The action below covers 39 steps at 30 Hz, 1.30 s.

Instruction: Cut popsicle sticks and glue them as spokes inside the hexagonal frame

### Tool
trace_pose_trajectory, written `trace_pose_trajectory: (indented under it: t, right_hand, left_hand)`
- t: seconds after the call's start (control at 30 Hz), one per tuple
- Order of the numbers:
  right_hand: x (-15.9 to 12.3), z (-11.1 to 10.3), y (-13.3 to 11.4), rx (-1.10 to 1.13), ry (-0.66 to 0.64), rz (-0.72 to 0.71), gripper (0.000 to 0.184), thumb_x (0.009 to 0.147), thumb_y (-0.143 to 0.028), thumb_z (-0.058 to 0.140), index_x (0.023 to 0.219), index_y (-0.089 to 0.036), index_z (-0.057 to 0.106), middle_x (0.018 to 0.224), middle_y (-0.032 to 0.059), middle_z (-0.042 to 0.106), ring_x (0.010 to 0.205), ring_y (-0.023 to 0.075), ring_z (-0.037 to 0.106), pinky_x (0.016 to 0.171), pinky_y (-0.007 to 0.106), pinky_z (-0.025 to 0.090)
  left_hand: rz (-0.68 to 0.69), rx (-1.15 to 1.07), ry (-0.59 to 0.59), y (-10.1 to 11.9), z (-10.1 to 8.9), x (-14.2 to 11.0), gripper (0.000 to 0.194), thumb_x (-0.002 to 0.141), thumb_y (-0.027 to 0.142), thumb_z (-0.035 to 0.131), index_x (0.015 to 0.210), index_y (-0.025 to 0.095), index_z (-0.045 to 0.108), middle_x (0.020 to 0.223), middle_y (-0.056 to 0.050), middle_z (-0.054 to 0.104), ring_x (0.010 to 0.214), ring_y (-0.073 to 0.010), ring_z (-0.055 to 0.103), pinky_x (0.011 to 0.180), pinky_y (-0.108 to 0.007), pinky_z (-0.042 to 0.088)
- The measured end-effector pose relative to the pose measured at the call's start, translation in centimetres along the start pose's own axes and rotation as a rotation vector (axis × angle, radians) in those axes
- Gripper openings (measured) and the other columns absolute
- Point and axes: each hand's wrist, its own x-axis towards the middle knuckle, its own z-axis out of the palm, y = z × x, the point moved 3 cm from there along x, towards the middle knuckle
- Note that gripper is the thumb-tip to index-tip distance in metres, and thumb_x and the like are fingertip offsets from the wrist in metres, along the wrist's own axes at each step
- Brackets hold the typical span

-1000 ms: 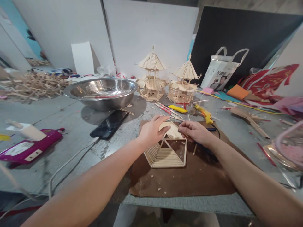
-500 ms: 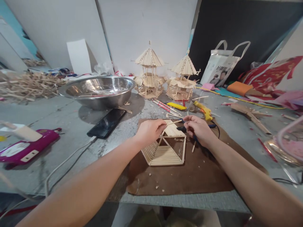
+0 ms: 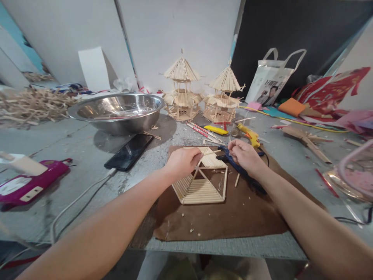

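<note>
The person's left hand (image 3: pixel 184 160) pinches a thin wooden stick (image 3: pixel 215 152) between thumb and fingertips, the free end pointing away to the right, above the upper part of a flat many-sided stick frame (image 3: pixel 204 190). That frame lies on a brown mat (image 3: pixel 221 225) at the near edge of the bench (image 3: pixel 163 245), mostly in front of the left hand and partly covered by it; its near, left and far sections are filled with rows of sticks, while the triangular section at its right shows the mat through it. The right hand (image 3: pixel 244 156) is narrow, its fingers curled in, just beyond the free end of the stick; whether something small is between its fingertips cannot be told. A dark blue-handled tool (image 3: pixel 237 166) lies slantwise on the mat under and beside the right hand, and a short loose stick (image 3: pixel 237 180) rests between the tool and the frame. Farther back, a yellow glue gun (image 3: pixel 249 135) and a yellow cutter (image 3: pixel 216 129) lie on the bench, with two stick pagodas (image 3: pixel 182 99) standing behind them. To the left, a dark phone (image 3: pixel 128 153) with a cable plugged in lies in front of a wide metal basin (image 3: pixel 125 126).
</note>
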Motion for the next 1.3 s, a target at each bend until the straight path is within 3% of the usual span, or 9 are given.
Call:
trace_pose_trajectory:
  t: [0.23, 0.33, 0.5, 0.67, 0.83, 1.0, 1.17, 1.3]
  right_hand:
    - [-0.3, -0.5, -0.4, -0.316, -0.021, -0.152, 0.014, 0.069, -0.019, 0.038, 0.075, -0.018, 0.051, 0.05, -0.0054, 0.045, 0.043, 0.0068, 0.037, 0.044, 0.02, 0.03]
    - [-0.7, -0.2, -0.8, -0.375, -0.016, -0.236, 0.018, 0.071, -0.02, 0.038, 0.081, -0.018, 0.053, 0.06, -0.0023, 0.054, 0.051, 0.0083, 0.044, 0.05, 0.021, 0.034]
    - [-1.2, 0.3, -1.3, -0.414, -0.004, -0.325, 0.02, 0.071, -0.018, 0.038, 0.081, -0.018, 0.055, 0.067, -0.0005, 0.057, 0.06, 0.0101, 0.05, 0.058, 0.022, 0.037]
    - [-1.4, 0.3, -1.6, -0.484, 0.032, -0.331, 0.015, 0.064, -0.014, 0.038, 0.065, -0.018, 0.053, 0.061, -0.0015, 0.053, 0.054, 0.0099, 0.045, 0.054, 0.022, 0.033]
    - [-1.7, 0.1, -1.9, -0.39, -0.046, -0.332, 0.013, 0.06, -0.012, 0.032, 0.053, -0.019, 0.04, 0.05, -0.003, 0.041, 0.052, 0.0104, 0.038, 0.052, 0.022, 0.029]
    - [-1.9, 0.0, -2.1, -0.295, -0.111, -0.334, 0.012, 0.06, -0.012, 0.031, 0.051, -0.019, 0.035, 0.049, -0.0031, 0.035, 0.051, 0.0107, 0.034, 0.051, 0.024, 0.026]
    - [-1.3, -0.3, -1.4, -0.295, -0.087, -0.278, 0.013, 0.06, -0.011, 0.032, 0.051, -0.018, 0.037, 0.047, -0.0042, 0.033, 0.049, 0.0097, 0.032, 0.049, 0.023, 0.025]
    - [-1.1, -0.1, -1.1, -0.307, -0.025, -0.244, 0.011, 0.068, -0.017, 0.038, 0.066, -0.018, 0.048, 0.056, -0.0037, 0.044, 0.055, 0.0098, 0.04, 0.053, 0.022, 0.03]
  left_hand:
    - [-0.019, 0.015, -0.035, 0.0, 0.3, 0.0, 0.03, 0.081, 0.033, 0.028, 0.07, 0.018, 0.052, 0.067, -0.001, 0.056, 0.061, -0.0122, 0.049, 0.051, -0.022, 0.03]
    - [-0.019, 0.019, -0.047, 0.1, 0.4, 0.1, 0.031, 0.081, 0.032, 0.029, 0.067, 0.017, 0.052, 0.07, -0.001, 0.055, 0.064, -0.0123, 0.05, 0.054, -0.022, 0.033]
    - [-0.022, 0.028, -0.043, 0.0, 0.6, 0.0, 0.028, 0.08, 0.032, 0.032, 0.067, 0.016, 0.052, 0.076, -0.002, 0.052, 0.066, -0.0119, 0.049, 0.058, -0.023, 0.035]
    - [-0.006, 0.036, -0.037, -0.2, 0.8, 0.0, 0.027, 0.08, 0.032, 0.033, 0.068, 0.016, 0.052, 0.075, -0.002, 0.052, 0.067, -0.0122, 0.048, 0.057, -0.023, 0.035]
    - [0.045, -0.019, -0.017, 0.0, 0.8, 0.0, 0.028, 0.08, 0.031, 0.032, 0.069, 0.016, 0.053, 0.071, -0.002, 0.051, 0.065, -0.0114, 0.047, 0.056, -0.022, 0.034]
    - [0.042, -0.062, -0.041, 0.1, 0.6, 0.2, 0.029, 0.079, 0.031, 0.034, 0.065, 0.015, 0.055, 0.067, -0.002, 0.051, 0.062, -0.011, 0.046, 0.054, -0.022, 0.032]
    - [0.009, -0.203, -0.101, 0.1, 0.3, 0.3, 0.031, 0.078, 0.031, 0.035, 0.066, 0.014, 0.058, 0.064, -0.002, 0.055, 0.06, -0.01, 0.047, 0.054, -0.02, 0.033]
    - [-0.058, -0.332, -0.195, -0.1, 0.5, 0.3, 0.033, 0.077, 0.034, 0.036, 0.069, 0.015, 0.061, 0.062, -0.001, 0.058, 0.059, -0.0098, 0.048, 0.055, -0.02, 0.035]
